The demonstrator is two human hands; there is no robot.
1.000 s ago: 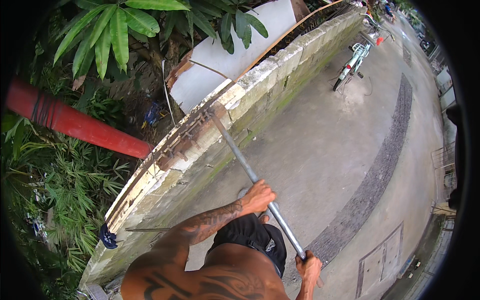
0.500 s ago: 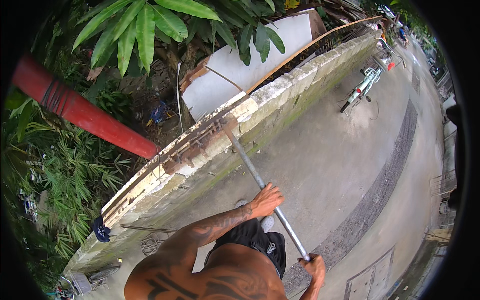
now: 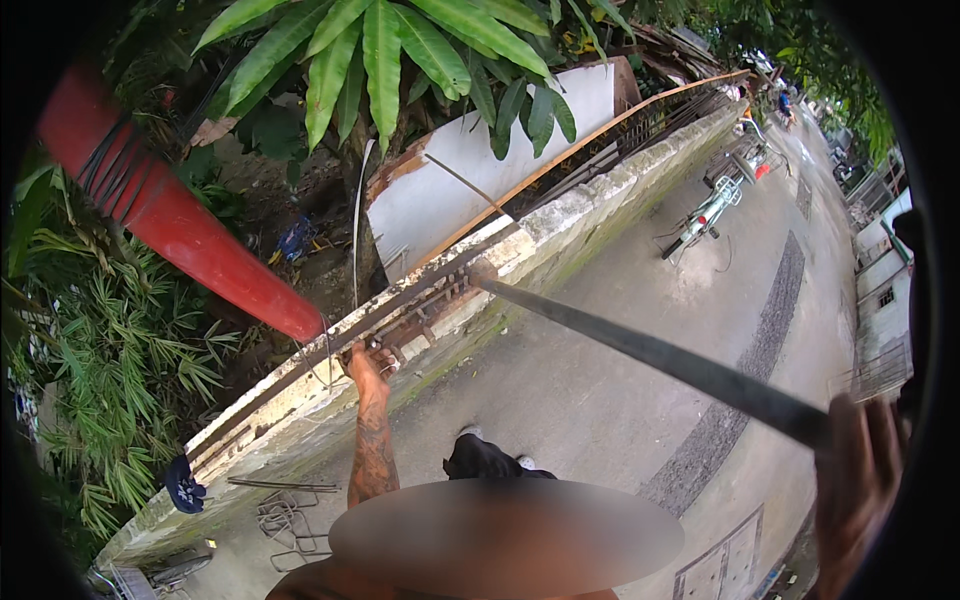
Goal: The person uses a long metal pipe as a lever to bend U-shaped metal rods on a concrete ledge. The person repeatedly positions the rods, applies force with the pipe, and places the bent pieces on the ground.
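Observation:
A long-handled sledgehammer [image 3: 640, 338] with a grey metal pipe for a handle slants from the wall toward me. Its rusty brown head [image 3: 482, 273] rests on the broken top of the concrete wall [image 3: 565, 225]. At the near end of the handle, my right hand [image 3: 858, 485] is at the right rim, blurred, its fingers against the pipe. My left hand [image 3: 370, 370] reaches to the wall top with curled fingers among the rubble; what they close on is hard to make out. Rusty rebar [image 3: 440, 297] lies exposed in the broken concrete between hand and hammer head.
A red pole [image 3: 220, 250] wrapped with black wire leans in from the left. Behind the wall stand leafy plants [image 3: 150, 400] and a white panel [image 3: 490, 150]. A light green bicycle [image 3: 708, 212] is on the pavement. Dark cloth [image 3: 184, 487] hangs on the wall's near end.
My left hand has let go of the handle and reached to the wall top. My right hand has moved up and right with the handle's end; the hammer head stays on the wall.

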